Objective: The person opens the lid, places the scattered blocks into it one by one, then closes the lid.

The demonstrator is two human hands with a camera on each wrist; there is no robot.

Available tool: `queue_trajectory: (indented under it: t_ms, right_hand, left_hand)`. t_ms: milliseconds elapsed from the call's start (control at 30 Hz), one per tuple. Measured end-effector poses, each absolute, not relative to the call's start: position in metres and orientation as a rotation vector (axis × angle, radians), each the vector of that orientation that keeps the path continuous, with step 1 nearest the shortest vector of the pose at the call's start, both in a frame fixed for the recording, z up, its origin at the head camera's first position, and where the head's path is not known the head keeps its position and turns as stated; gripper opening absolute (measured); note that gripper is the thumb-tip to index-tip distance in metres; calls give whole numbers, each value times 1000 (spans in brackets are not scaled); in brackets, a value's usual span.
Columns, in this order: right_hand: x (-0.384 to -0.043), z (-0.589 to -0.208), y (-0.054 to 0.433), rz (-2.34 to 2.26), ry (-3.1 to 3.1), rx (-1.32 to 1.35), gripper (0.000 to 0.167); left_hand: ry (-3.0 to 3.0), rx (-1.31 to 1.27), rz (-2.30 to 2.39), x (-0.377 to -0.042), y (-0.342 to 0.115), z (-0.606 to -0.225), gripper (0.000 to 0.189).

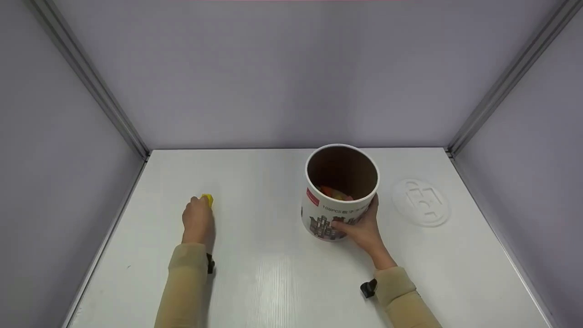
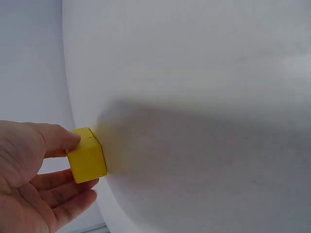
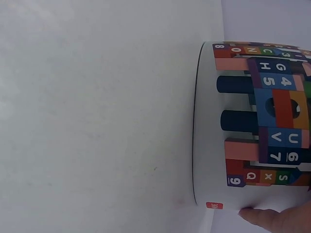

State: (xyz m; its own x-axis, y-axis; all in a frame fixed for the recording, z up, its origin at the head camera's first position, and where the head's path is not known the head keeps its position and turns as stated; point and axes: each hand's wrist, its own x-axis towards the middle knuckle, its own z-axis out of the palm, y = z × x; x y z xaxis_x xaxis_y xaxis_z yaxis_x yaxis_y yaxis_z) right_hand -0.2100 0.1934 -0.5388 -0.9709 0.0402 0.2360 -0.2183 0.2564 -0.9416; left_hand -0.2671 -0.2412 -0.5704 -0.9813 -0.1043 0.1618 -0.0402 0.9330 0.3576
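Note:
A yellow block [image 2: 87,156] is pinched between the thumb and fingers of my left hand [image 1: 198,219], at the left of the table. In the left wrist view the block is at the table surface; whether it touches cannot be told. My right hand [image 1: 363,230] grips the side of a white cylindrical tub [image 1: 325,214], thumb on the near face. The tub stands upright, its top uncovered, with several coloured blocks [image 1: 334,193] low inside. Printed letter and number blocks cover the tub's wall [image 3: 282,111] in the right wrist view, where only part of my thumb shows.
A translucent white round lid [image 1: 421,202] lies flat on the table to the right of the tub. The white table [image 1: 255,269] is bounded by grey-white panels [image 1: 291,73] at the back and both sides, with metal corner posts [image 1: 91,79].

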Motion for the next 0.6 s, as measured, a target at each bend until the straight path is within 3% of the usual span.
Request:
queue_trajectory:
  t_ms: [267, 600]
  right_hand:
    - [-200, -517, 187, 1793, -2306, 200, 134]
    - [-200, -518, 187, 1794, -2295, 211, 133]
  left_hand:
    - [-2920, 99, -656, -265, -238, -568, 17]
    - [-2806, 34, -731, -271, -222, -553, 20]
